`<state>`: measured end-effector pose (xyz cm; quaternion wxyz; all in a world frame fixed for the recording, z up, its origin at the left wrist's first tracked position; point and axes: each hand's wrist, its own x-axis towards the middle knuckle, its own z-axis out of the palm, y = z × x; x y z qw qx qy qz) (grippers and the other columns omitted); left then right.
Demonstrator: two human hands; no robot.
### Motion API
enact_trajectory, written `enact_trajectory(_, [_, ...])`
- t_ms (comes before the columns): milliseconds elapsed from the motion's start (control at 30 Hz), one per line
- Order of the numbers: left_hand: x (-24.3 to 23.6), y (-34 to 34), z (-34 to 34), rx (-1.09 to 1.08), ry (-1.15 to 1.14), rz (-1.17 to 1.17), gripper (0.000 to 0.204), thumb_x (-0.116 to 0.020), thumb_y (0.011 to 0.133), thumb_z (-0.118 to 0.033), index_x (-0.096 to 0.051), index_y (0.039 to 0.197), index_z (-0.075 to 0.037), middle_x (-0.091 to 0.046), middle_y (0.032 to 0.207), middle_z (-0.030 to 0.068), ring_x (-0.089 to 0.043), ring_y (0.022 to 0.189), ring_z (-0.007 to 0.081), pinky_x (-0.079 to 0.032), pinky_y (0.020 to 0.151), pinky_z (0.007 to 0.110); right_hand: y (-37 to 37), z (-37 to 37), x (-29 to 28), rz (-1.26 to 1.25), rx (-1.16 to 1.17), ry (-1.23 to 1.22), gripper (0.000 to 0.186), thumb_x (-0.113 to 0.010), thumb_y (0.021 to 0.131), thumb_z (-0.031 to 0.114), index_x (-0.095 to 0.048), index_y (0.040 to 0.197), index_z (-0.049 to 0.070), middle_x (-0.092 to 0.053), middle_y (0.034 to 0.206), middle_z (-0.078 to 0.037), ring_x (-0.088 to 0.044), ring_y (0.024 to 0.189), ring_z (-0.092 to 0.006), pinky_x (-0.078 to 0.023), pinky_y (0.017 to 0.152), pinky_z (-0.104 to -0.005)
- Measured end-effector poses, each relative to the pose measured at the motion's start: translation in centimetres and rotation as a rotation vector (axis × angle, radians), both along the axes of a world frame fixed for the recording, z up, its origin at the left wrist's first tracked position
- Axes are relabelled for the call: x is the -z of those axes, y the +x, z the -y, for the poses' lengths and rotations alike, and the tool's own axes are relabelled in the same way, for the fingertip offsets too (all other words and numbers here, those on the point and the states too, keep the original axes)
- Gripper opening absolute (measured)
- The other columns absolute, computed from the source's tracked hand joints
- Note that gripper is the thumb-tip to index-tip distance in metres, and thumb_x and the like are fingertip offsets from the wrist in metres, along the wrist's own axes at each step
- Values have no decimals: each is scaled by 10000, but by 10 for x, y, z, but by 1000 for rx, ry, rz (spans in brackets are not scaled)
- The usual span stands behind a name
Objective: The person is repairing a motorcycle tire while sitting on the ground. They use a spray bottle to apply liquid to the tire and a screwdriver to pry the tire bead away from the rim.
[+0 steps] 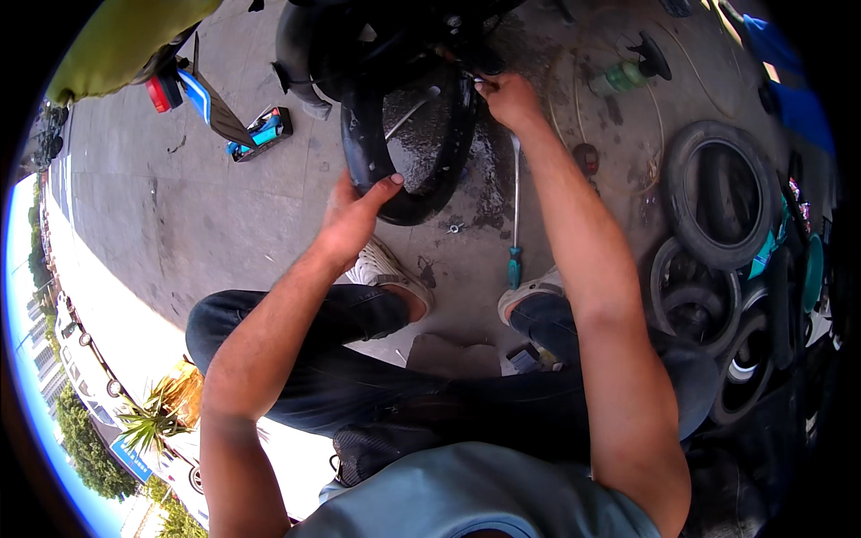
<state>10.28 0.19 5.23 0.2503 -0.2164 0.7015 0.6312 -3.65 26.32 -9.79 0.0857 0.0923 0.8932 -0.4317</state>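
Note:
A wet, glossy black tyre (361, 134) hangs as a long loop below the dark vehicle parts at the top of the view. My left hand (354, 215) grips the loop's lower left side, thumb on top and fingers behind it. Up by its right side, my right hand (511, 100) is closed in a pinch; what lies between those fingertips is too small to make out. Through the loop shows a metal tool (414, 112) with a rounded end. A long screwdriver (515, 215) with a teal handle lies on the ground below my right hand.
Old tyres (720, 193) are piled at the right. A green spray bottle (621, 79) and a thin looping hose (659, 166) lie at upper right. An open box (262, 134) with blue items sits at upper left. A small metal part (455, 229) rests between my feet.

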Motion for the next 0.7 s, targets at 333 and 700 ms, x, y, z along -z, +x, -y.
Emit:
enact_trajectory(333, [2,-1,1,62,-51,-16,589,-775,902,-334,-537,1322,3,-652,1189,97,-562,1140,189,-386,1060,357,-1,3,15,48,108,-236,287,-736,941,220,-750,1188,75,-771,1063,-150,-736,988,-255,-537,884,-352])
enact_trajectory(700, [0,-1,1,124,-79,-101,512,-764,914,-305,-563,1259,14,-667,1112,80,-592,1056,168,-453,989,325,-16,19,-5,361,284,-586,139,-744,943,248,-727,972,114,-612,702,-2,-420,471,-76,-278,402,-285])
